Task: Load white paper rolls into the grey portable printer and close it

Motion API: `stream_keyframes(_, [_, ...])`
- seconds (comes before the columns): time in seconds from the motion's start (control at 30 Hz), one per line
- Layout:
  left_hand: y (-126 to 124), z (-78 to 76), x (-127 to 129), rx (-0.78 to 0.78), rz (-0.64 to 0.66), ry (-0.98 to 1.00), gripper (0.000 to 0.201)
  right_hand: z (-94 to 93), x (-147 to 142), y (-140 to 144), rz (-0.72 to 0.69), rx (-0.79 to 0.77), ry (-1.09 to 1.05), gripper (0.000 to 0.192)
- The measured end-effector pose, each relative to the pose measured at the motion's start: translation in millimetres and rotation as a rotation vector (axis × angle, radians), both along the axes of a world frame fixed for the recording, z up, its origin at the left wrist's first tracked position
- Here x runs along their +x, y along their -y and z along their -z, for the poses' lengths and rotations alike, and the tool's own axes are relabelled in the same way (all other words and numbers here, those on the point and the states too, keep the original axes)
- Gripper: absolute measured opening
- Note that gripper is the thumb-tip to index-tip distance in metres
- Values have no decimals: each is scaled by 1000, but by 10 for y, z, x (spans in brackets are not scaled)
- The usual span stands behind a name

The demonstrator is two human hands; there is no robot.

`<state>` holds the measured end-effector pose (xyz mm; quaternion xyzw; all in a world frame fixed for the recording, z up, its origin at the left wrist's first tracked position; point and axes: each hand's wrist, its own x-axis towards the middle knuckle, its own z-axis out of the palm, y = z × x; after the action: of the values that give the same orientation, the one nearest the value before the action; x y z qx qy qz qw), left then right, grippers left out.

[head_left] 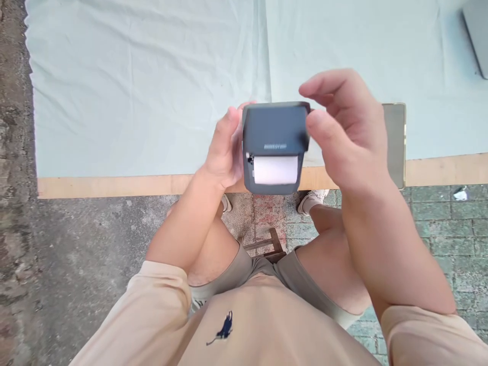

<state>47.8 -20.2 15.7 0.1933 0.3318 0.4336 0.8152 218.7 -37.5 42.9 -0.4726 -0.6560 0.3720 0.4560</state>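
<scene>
A dark blue-grey label printer [276, 127] is held up over the table's front edge, its lid raised. In its lower part shows a roll of white paper [276, 170]. My left hand [225, 147] grips the printer's left side, with the thumb visible along it and the other fingers mostly hidden behind. At the printer's right side is my right hand [346, 124], its thumb and fingers apart and curved. The thumb tip lies close to the lid's right edge; whether it touches cannot be made out.
A pale blue cloth [152, 91] covers the table, leaving a bare wooden front edge [107, 185]. A phone-like flat slab [395, 145] lies partly behind my right wrist. A grey flat device [478, 35] sits at the far right corner. Below are my knees and a wooden stool [272, 246].
</scene>
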Motion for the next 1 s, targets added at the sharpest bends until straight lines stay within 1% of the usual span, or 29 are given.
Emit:
stream_keyframes(0.07, [2,-13,-27,168,59,46,15,0,-20,15,-34,-73,-15,26])
stream_keyframes(0.1, [3,-14,-40,233,67,39,16,3,-28,21,-52,-117,-12,31])
stream_keyframes(0.17, [4,-12,-56,267,55,2,26,24,-36,27,-97,-198,-10,43])
stream_keyframes(0.27, [-1,-7,-52,269,27,-36,39,88,-21,13,-140,-275,-5,59])
stream_keyframes(0.33, [-1,-2,-33,246,0,-56,41,135,-2,-7,-116,-283,-13,60])
stream_keyframes(0.4, [3,11,-9,255,-12,-68,37,165,11,-27,-69,-282,-42,59])
stream_keyframes(0.47, [11,34,12,296,-14,-93,32,174,9,-42,-37,-294,-75,60])
stream_keyframes(0.6, [16,78,17,332,-55,-157,24,168,-18,-61,-37,-291,-79,68])
stream_keyframes(0.63, [12,84,10,342,-43,-158,22,170,-20,-66,-42,-292,-81,69])
stream_keyframes(0.73, [-16,95,-21,357,34,-106,21,181,-3,-83,-58,-330,-96,63])
stream_keyframes(0.8, [-39,108,-35,312,58,-50,25,177,21,-92,-72,-351,-115,57])
stream_keyframes(0.9, [-64,142,-31,253,2,-10,24,128,55,-91,-99,-337,-116,55])
stream_keyframes(1.0, [-65,163,-13,267,-42,-12,22,61,78,-80,-80,-285,-70,57])
